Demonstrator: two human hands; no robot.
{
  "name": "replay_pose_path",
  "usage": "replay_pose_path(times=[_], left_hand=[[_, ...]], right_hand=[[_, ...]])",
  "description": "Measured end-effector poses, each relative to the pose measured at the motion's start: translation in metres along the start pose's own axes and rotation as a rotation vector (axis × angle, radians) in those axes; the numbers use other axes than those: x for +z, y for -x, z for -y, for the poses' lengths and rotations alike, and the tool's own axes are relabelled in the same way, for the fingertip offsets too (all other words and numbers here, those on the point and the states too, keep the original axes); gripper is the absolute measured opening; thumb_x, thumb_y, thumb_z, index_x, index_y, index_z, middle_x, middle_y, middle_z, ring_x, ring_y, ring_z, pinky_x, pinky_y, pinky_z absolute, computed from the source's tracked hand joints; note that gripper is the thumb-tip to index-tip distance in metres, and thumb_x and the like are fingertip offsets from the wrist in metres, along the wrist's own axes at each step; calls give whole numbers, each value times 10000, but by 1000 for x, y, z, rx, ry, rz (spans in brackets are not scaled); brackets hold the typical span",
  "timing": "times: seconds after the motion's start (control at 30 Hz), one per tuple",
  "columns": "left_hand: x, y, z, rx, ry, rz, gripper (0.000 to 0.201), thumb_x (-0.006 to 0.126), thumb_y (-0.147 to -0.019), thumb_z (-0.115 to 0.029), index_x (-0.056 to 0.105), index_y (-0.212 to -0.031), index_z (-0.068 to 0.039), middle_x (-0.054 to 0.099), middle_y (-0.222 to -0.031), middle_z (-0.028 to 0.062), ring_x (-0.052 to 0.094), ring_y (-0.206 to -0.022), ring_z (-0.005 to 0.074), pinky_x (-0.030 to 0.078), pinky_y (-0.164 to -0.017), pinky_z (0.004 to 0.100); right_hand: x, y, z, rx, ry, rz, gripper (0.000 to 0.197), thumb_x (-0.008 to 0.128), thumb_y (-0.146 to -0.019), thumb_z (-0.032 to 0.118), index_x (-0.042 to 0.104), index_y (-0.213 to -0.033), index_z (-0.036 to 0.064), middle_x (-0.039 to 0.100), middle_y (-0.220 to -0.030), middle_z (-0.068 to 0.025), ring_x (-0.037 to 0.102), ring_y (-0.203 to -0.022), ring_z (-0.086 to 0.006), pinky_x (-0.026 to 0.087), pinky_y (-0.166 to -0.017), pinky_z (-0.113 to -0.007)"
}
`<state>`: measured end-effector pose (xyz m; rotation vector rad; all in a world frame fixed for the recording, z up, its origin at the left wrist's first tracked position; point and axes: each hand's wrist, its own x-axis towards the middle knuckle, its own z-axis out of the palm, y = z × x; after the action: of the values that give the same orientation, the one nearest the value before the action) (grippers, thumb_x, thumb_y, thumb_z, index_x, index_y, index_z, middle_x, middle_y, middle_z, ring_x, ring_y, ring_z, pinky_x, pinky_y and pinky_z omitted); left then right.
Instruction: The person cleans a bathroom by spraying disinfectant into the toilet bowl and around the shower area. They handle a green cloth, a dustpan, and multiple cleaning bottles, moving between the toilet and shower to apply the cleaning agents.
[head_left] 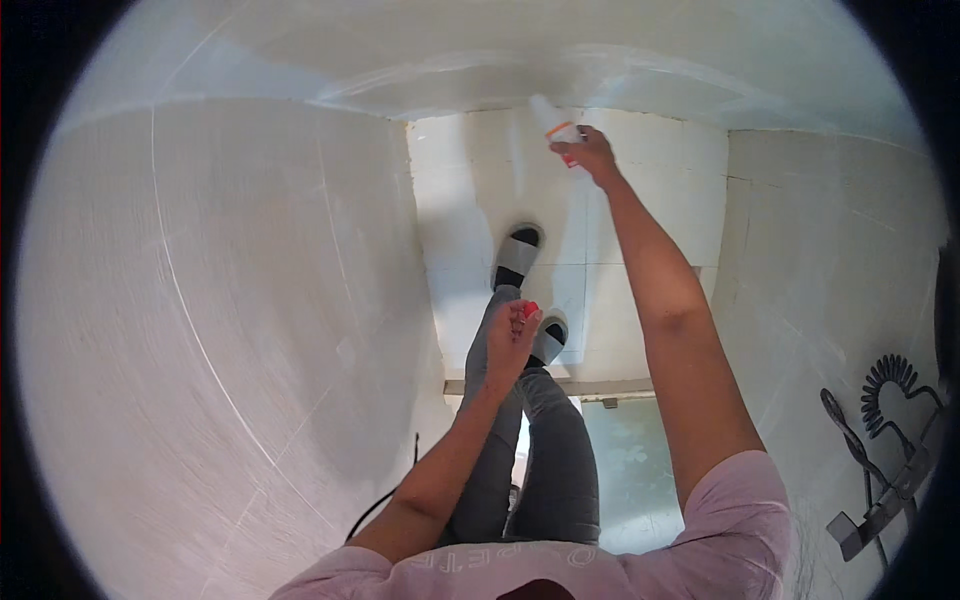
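My right hand (594, 156) reaches far forward, closed around a white bottle (556, 122) with orange and red markings. The bottle is tilted, its pale upper end pointing away to the left near where the floor meets the far wall; that end is blurred. Close to my body, above my legs, my left hand (510, 340) is closed with a small red cap (530, 310) between its fingers.
Pale tiled walls enclose the light tiled floor (560, 225). My slippered feet stand on it, the left foot (517, 252) ahead. A raised sill (615, 386) runs behind them. On the right wall hang a black sprayer (845, 420) and a coiled hose (885, 390).
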<state>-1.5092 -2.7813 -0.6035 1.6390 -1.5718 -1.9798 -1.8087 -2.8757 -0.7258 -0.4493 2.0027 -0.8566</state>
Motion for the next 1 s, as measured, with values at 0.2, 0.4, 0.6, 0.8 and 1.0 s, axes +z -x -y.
replay_pose_path(times=[0.2, 0.4, 0.6, 0.8, 1.0], left_hand=[[9, 7, 46, -82, 5, 35, 236, 616, -825, -174, 525, -981, -22, 567, -837, 38, 544, -679, 89, 460, -618, 220], [-8, -23, 78, -52, -92, 154, 280, 618, -785, -127, 512, -1006, 8, 572, -856, 102, 570, -754, 168, 455, -655, 281], [-13, -42, 74, -145, -47, 223, 312, 577, -813, -199, 487, -1017, 18, 558, -869, 136, 578, -755, 219, 455, -666, 326], [-20, -56, 77, -106, -116, 190, 320, 597, -803, -243, 485, -933, 26, 538, -815, 140, 572, -714, 203, 454, -636, 313], [-17, -58, 77, -120, -135, 219, 276, 604, -783, -203, 486, -909, 12, 528, -799, 140, 563, -694, 217, 449, -615, 315]], right_hand=[[142, -21, 65, -52, 277, 227, 627, 687, -563, 543, 595, -918, 35, 642, -848, -128, 616, -849, -261, 469, -760, -359], [264, -70, 119, -138, 458, 8, 457, 636, -646, 388, 584, -956, 56, 599, -980, -107, 593, -923, -228, 466, -774, -352], [280, -100, 77, -273, 467, -189, 473, 686, -597, 383, 603, -943, 72, 606, -948, -92, 604, -875, -238, 474, -757, -362], [284, -75, 94, -471, 365, -201, 483, 733, -593, 327, 585, -964, 54, 597, -917, -94, 589, -870, -238, 431, -796, -370], [277, -94, 87, -553, 465, -267, 442, 717, -592, 256, 561, -948, 45, 587, -886, -97, 580, -827, -249, 409, -808, -364]])
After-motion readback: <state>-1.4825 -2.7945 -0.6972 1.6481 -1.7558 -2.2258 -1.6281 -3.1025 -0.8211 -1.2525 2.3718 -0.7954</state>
